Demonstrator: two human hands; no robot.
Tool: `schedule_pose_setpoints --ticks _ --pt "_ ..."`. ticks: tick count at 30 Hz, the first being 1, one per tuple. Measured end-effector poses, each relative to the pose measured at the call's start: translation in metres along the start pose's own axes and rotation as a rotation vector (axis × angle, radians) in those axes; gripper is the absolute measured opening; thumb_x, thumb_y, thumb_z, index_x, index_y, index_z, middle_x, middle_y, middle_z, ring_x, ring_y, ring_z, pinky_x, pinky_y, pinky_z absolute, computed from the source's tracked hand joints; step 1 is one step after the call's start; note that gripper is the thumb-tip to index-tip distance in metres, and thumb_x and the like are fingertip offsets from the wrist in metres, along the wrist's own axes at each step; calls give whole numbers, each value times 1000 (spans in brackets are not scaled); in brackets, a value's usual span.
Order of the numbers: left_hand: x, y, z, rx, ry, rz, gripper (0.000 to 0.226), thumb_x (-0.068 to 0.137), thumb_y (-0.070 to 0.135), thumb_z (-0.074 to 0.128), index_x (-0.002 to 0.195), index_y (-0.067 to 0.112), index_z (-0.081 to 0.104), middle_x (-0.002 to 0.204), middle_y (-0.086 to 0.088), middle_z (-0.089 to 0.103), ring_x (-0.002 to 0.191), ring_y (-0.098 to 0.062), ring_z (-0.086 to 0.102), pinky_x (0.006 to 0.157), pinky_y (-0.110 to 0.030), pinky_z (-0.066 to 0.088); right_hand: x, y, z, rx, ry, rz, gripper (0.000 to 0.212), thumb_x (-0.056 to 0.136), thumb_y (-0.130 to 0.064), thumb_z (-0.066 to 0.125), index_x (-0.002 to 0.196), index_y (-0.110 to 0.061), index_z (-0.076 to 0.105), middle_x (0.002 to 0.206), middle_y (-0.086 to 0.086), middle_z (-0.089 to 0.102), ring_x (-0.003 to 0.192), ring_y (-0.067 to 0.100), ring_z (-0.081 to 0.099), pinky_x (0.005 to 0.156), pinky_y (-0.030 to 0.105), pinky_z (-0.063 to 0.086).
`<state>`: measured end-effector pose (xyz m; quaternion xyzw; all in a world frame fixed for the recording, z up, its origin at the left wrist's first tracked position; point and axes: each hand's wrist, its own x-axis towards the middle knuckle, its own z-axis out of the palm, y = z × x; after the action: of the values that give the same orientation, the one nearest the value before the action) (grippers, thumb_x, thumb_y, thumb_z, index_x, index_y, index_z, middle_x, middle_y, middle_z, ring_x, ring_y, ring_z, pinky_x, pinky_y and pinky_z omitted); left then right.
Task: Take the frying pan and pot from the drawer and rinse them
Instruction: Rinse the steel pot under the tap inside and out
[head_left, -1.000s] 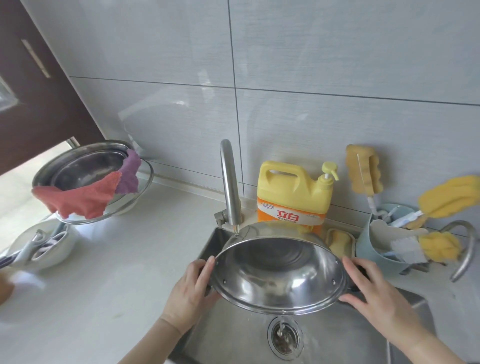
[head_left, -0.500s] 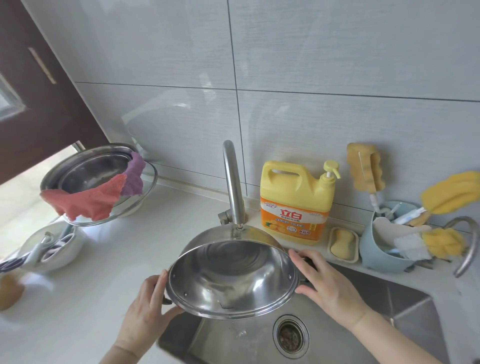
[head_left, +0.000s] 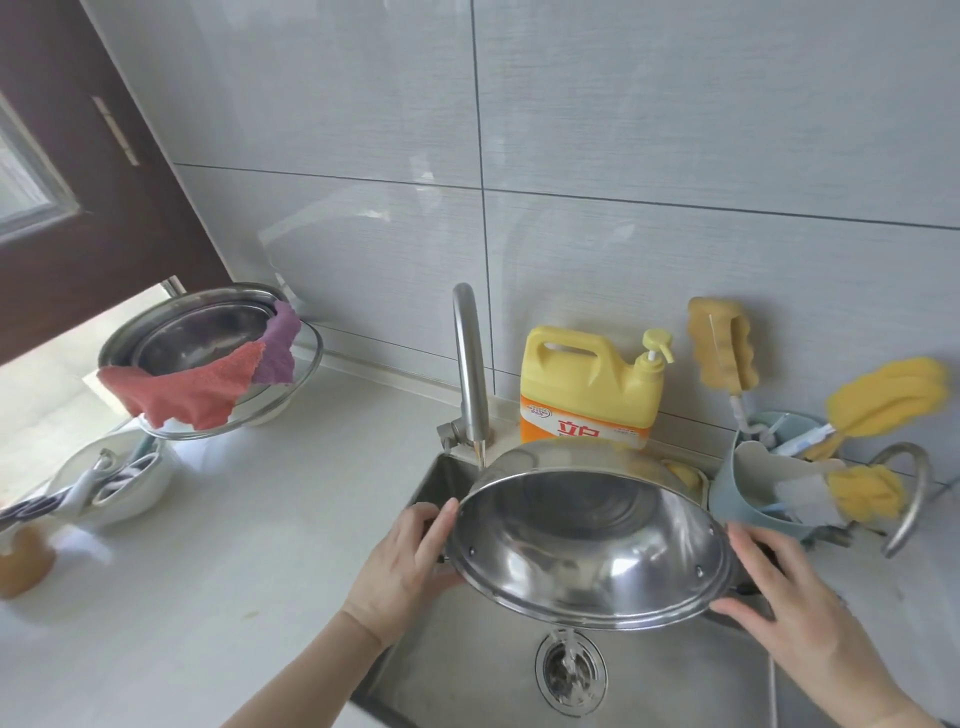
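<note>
A shiny steel pot (head_left: 587, 540) is held tilted over the sink (head_left: 467, 670), its open mouth facing me and its rim low at the front. My left hand (head_left: 405, 561) grips the pot's left side handle. My right hand (head_left: 779, 592) holds the right side handle, fingers spread along the rim. A thin stream of water falls from the pot's lower rim toward the drain (head_left: 570, 671). The tap (head_left: 470, 374) stands just behind the pot's left edge. No frying pan is in sight.
A yellow detergent jug (head_left: 587, 384) stands behind the sink, beside a blue holder (head_left: 748, 499) with yellow sponges and brushes. On the counter at left sit stacked bowls (head_left: 208, 358) draped with red and purple cloths, and a white bowl (head_left: 109, 483) holding utensils.
The pot was moved left onto the counter edge half a second ago and is now back to the right over the sink, tilted, with water running off its rim.
</note>
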<state>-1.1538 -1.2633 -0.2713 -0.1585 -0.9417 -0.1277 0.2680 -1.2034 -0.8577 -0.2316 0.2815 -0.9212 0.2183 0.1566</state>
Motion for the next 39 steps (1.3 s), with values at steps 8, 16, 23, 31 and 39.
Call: schedule_pose_setpoints --ticks 8,16,23,31,39 --pt "19 20 9 -32 69 114 84 96 44 58 156 15 6 106 -15 51 84 -26 57 67 -32 53 -14 15 -19 38 31 79 70 92 -68 36 133 -11 44 113 12 51 113 -12 47 79 6 46" --pt "13 13 7 -14 30 53 93 87 44 63 155 16 8 108 -10 47 81 -19 51 61 -26 48 -4 15 -13 -45 43 51 71 91 -69 35 149 -29 28 120 8 48 91 13 53 55 32 58" --pt "-18 -14 -8 2 -85 -107 95 76 50 66 150 15 18 108 -6 45 81 -16 51 51 -25 51 20 -9 18 23 -111 -38 135 52 -21 95 155 -33 10 126 4 47 99 10 55 67 30 58" --pt "-71 -51 -43 -50 -177 -347 88 81 63 56 147 14 26 106 -7 49 58 -7 62 40 -28 51 58 -45 65 98 -193 -188 125 62 -22 92 156 -31 10 129 2 45 103 13 57 71 29 58" --pt "-89 -59 -65 -54 -128 -411 86 89 66 47 154 17 18 105 -9 49 54 -4 59 38 -28 50 83 -71 87 114 -225 -256 119 59 -20 93 153 -26 19 124 1 45 98 11 58 66 21 54"
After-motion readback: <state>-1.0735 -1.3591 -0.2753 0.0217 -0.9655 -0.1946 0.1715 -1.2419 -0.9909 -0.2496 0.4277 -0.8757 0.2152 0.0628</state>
